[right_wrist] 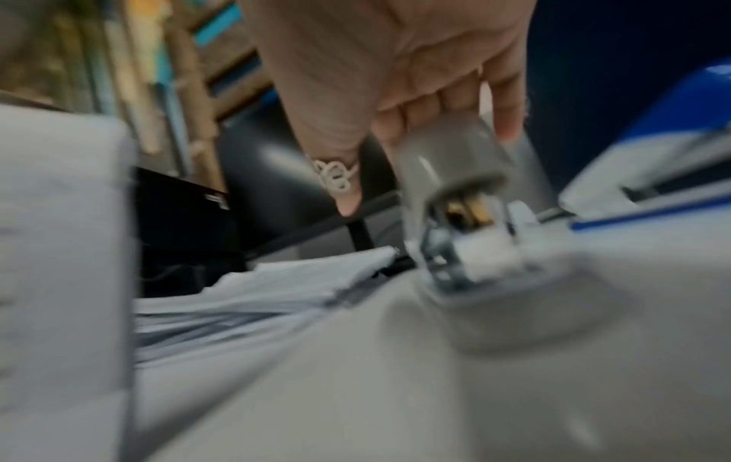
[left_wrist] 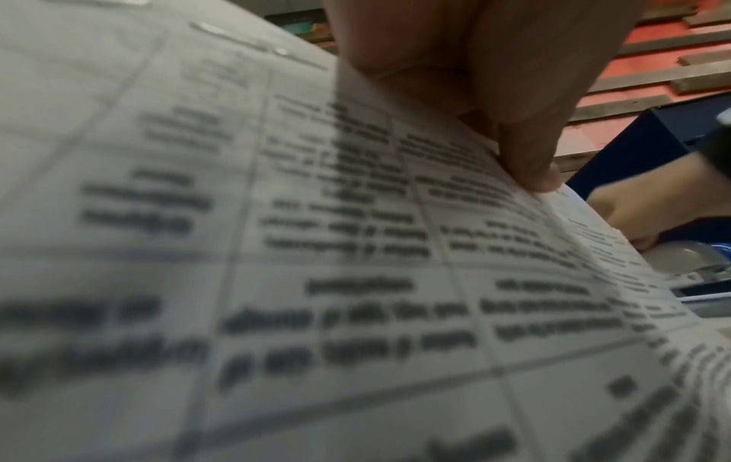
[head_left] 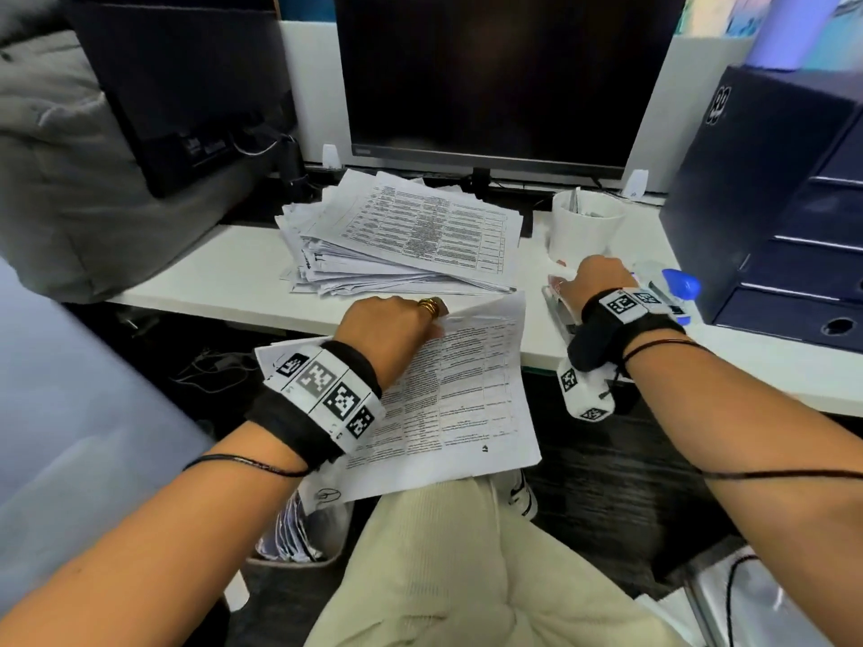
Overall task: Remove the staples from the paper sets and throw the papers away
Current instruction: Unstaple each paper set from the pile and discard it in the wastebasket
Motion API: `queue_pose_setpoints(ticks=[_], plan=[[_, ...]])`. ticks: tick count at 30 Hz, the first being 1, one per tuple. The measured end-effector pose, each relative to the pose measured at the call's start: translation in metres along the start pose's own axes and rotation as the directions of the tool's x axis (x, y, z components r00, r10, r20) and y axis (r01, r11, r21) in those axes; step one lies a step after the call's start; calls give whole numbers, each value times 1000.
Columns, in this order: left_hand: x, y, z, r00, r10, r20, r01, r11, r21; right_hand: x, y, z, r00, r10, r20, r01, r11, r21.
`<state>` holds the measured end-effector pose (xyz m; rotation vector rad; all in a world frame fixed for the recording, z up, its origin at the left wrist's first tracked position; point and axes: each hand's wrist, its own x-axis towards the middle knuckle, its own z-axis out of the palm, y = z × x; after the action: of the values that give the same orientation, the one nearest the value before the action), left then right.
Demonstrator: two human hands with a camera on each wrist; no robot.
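**Left hand gripping a paper set, right hand closing on a staple remover**

The person's left hand [head_left: 397, 324] is pinching a stapled paper set [head_left: 467, 394] near its top edge, thumb and fingers curled onto the sheets, and is holding it tilted off the front edge of the white desk [head_left: 224, 268], above the lap. In the left wrist view the fingertips [left_wrist: 534, 168] are pressing on the printed page right at its edge.

The right hand [head_left: 597, 277] is reaching forward over the desk, to the right of the held set. Its fingers are curling round the grey top of a staple remover [right_wrist: 462, 193], whose metal end is touching the desk surface; the view is blurred, so the firmness of the grip is unclear. A blue and white stapler [head_left: 677, 287] is lying just to the right of this hand, and a white mug [head_left: 583, 226] is standing just beyond it.

A loose stack of papers [head_left: 401, 235] is lying on the desk beyond the left hand, in front of a dark monitor [head_left: 490, 77].
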<state>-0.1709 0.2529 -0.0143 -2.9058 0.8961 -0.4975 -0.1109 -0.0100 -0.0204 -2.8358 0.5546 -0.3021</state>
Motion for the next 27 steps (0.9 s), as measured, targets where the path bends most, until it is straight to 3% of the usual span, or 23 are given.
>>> queue_pose_setpoints(ticks=[1, 3, 6, 7, 9, 10, 12, 13, 16, 19, 21, 23, 25, 27], plan=[[0, -3, 0, 1000, -11, 0, 11, 1000, 9, -1, -6, -4, 996, -76, -51, 75, 997, -24], [2, -11, -3, 1000, -16, -14, 17, 998, 53, -9, -21, -14, 942, -268, -203, 297, 947, 125], [6, -24, -14, 999, -28, -25, 30, 995, 96, -34, -49, -27, 782, -498, -375, 623, 656, 427], [6, -27, -18, 999, -30, -30, 33, 995, 97, -43, -55, -30, 723, -585, -366, 689, 576, 440], [6, -33, -25, 999, -14, -46, 19, 995, 95, -53, -62, -30, 651, -722, -233, 749, 561, 354], [5, -37, -25, 997, 9, -74, -3, 996, 90, -53, -62, -28, 640, -752, -160, 759, 588, 279], [1, -37, -27, 975, 108, -193, -102, 994, 42, -53, -62, -23, 625, -750, -216, 780, 597, 186], [-1, -38, -27, 952, 159, -260, -157, 987, 29, -55, -61, -20, 575, -751, -326, 814, 564, 138], [-3, -40, -14, 879, 228, -419, -232, 972, 43, -62, -55, -8, 312, -725, -614, 886, 456, -88], [-4, -37, -10, 816, 272, -510, -244, 962, 122, -69, -50, -9, 159, -647, -746, 900, 406, -160], [-5, -37, -10, 756, 278, -592, -245, 960, 138, -71, -47, -10, 108, -630, -769, 909, 376, -180], [-6, -37, -10, 699, 273, -660, -253, 959, 129, -73, -47, -10, 90, -633, -769, 903, 377, -204], [-5, -37, -8, 677, 300, -672, -260, 952, 162, -73, -47, -10, 107, -625, -773, 900, 392, -193], [-2, -39, -5, 680, 316, -662, -236, 949, 211, -75, -47, -10, 164, -627, -762, 889, 428, -161]])
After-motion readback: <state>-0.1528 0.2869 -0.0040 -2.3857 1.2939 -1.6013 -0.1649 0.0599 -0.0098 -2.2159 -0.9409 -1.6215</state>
